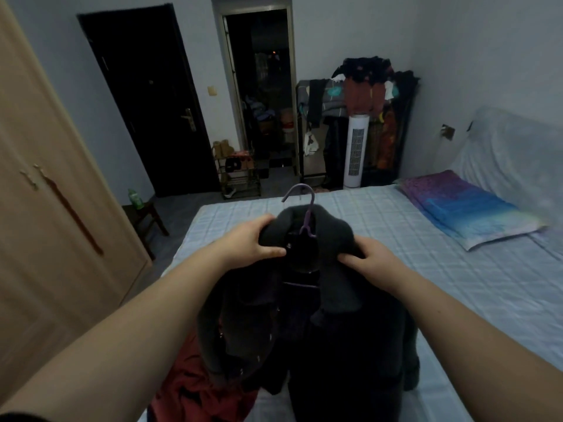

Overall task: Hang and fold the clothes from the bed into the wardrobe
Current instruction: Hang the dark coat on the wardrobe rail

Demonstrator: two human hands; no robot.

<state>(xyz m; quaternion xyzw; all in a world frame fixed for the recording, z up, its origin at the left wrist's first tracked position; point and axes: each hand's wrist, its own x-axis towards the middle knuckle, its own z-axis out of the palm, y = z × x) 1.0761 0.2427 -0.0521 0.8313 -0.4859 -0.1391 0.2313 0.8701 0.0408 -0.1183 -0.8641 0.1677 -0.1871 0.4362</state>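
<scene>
Both forearms reach out; left hand (254, 242) and right hand (370, 260) pinch the soft, bulky dark jacket (320, 300) at its collar, on 1 purple hanger (306, 214).

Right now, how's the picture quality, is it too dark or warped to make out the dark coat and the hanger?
Head view: dim, bluish room light; the dark coat loses its folds to shadow, though the purple hanger hook stands out against the pale bed. Head view: wide-angle bending bows the wardrobe door and stretches the forearms. Head view: both hands, left hand and right hand, look sharp; no glare.
</scene>
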